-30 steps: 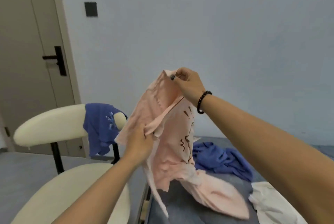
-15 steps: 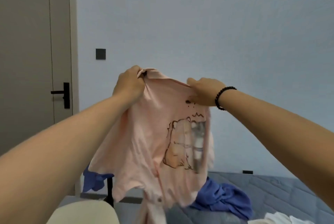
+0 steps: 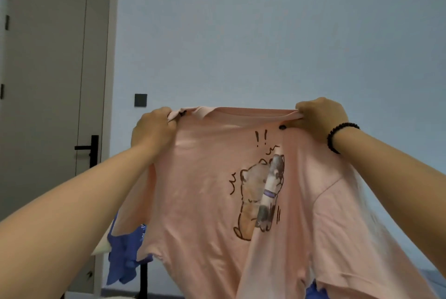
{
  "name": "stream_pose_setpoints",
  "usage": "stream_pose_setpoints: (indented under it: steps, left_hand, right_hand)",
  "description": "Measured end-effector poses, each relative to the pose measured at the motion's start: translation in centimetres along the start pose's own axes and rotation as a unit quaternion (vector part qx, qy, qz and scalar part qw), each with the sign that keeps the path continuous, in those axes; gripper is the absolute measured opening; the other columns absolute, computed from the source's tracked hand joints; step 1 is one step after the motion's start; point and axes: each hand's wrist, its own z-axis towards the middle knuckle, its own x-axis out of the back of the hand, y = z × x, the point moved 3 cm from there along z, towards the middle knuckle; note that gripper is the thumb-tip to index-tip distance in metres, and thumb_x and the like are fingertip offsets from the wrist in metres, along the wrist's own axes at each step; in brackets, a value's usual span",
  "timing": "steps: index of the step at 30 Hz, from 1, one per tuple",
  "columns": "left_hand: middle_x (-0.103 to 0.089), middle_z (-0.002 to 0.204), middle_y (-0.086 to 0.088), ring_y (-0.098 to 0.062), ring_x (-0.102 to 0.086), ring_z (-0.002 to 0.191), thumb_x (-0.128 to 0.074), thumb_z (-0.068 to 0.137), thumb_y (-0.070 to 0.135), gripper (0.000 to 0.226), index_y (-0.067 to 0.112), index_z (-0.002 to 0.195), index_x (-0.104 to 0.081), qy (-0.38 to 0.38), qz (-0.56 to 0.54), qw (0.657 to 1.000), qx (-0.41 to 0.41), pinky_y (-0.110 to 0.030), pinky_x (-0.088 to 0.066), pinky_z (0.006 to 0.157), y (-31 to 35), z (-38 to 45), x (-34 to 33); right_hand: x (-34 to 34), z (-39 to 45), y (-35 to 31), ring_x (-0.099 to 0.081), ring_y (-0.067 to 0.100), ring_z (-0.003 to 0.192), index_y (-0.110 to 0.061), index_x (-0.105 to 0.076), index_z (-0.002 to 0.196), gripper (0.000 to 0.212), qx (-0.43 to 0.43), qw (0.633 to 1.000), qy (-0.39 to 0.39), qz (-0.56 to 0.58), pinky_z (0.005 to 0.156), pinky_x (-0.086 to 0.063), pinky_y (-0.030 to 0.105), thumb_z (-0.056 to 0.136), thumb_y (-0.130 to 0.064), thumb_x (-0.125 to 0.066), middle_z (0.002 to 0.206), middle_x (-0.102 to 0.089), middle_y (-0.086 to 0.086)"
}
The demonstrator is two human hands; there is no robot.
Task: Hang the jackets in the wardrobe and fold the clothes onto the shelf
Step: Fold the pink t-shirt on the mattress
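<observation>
Pale wall and closed door [image 3: 48, 81] behind. Pink shirt [image 3: 217, 202] hangs spread in the air, top edge stretched between left hand [image 3: 154, 129] and right hand [image 3: 318, 117], fingers of both clenched on the shoulders. Risk: uneven pull could twist the shirt, giving a crooked fold.
</observation>
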Motion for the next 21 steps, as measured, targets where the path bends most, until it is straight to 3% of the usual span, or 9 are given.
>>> stream_pose_setpoints:
  steps: [6,9,12,16,19,21]
  left_hand:
    - [-0.059,0.085,-0.005,-0.033,-0.055,0.078,-0.048,0.095,0.029,0.014,0.016,0.096,-0.049,0.035,-0.025,0.999,-0.013,-0.041,-0.047,0.066,2.2,-1.6,2.5]
    - [-0.060,0.080,-0.008,-0.032,-0.054,0.074,-0.050,0.094,0.029,0.016,0.015,0.086,-0.049,0.029,-0.011,0.999,-0.043,-0.039,-0.045,0.062,2.9,-2.5,3.3]
    - [-0.058,0.075,-0.008,-0.031,-0.053,0.072,-0.050,0.094,0.029,0.022,0.014,0.078,-0.050,0.051,-0.033,0.998,-0.017,-0.037,-0.042,0.061,2.6,-3.0,3.9]
    - [-0.058,0.084,-0.007,-0.026,-0.048,0.078,-0.047,0.095,0.016,0.017,0.010,0.082,-0.056,0.052,-0.064,0.996,0.016,-0.032,-0.033,0.066,2.1,-4.4,3.5]
    - [-0.055,0.084,-0.012,-0.024,-0.043,0.072,-0.036,0.098,0.010,0.023,0.008,0.080,-0.050,0.033,-0.079,0.993,0.075,-0.031,-0.025,0.058,0.9,-6.1,2.0]
    - [-0.057,0.085,-0.012,-0.025,-0.045,0.069,-0.030,0.101,0.021,0.031,0.009,0.079,-0.048,0.004,-0.043,0.995,0.088,-0.033,-0.029,0.056,-0.3,-7.0,1.1]
  right_hand:
    - [4.1,-2.6,1.7,-0.037,0.020,0.054,-0.017,-0.025,0.057,0.064,0.010,1.000,0.017,0.001,0.049,-0.024,0.025,0.071,-0.061,-0.069,0.052,-0.034,-0.002]
    - [5.2,-4.3,2.9,-0.035,0.013,0.053,-0.017,-0.030,0.058,0.060,-0.007,0.999,-0.032,0.038,0.049,-0.025,0.027,0.070,-0.057,-0.073,0.056,-0.038,-0.003]
    - [5.9,-5.2,4.3,-0.042,0.016,0.060,-0.016,-0.040,0.057,0.047,-0.058,0.990,-0.074,0.102,0.051,-0.029,0.028,0.076,-0.039,-0.076,0.060,-0.045,-0.002]
    - [4.9,-6.4,5.7,-0.040,0.014,0.056,-0.012,-0.046,0.051,0.038,-0.166,0.954,-0.015,0.249,0.050,-0.028,0.026,0.080,-0.013,-0.070,0.055,-0.045,0.002]
    - [2.6,-7.1,5.8,-0.049,0.023,0.070,-0.005,-0.060,0.062,0.022,-0.225,0.940,0.023,0.254,0.059,-0.035,0.028,0.082,0.001,-0.054,0.065,-0.054,0.008]
    - [1.0,-7.2,5.7,-0.049,0.027,0.070,-0.008,-0.052,0.058,0.027,-0.217,0.949,0.027,0.227,0.054,-0.031,0.030,0.083,0.000,-0.049,0.061,-0.051,0.008]
